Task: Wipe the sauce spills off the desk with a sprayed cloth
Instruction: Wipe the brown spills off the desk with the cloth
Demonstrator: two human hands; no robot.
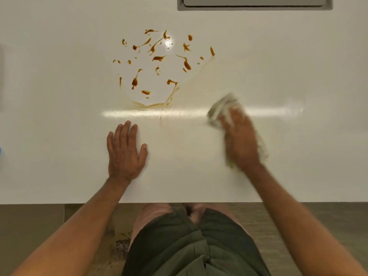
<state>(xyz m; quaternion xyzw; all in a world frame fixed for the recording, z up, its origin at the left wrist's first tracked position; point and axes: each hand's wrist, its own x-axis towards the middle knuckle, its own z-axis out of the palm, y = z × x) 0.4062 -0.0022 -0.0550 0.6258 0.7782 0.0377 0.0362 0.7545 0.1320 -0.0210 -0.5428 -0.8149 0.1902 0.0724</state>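
Brown sauce spills point(159, 58) lie scattered over the white desk point(59, 96) left of centre, with thin smeared arcs along their lower and right edges. My right hand point(240, 140) presses a pale crumpled cloth point(221, 108) flat on the desk, to the right of and below the spills; hand and cloth are motion-blurred. My left hand point(125, 150) rests palm down on the desk below the spills, fingers spread, holding nothing.
A grey recessed panel point(254, 5) sits in the desk at the far edge, top right. A blue object point(0, 156) shows at the left border. The desk's near edge runs just in front of my legs, with floor below.
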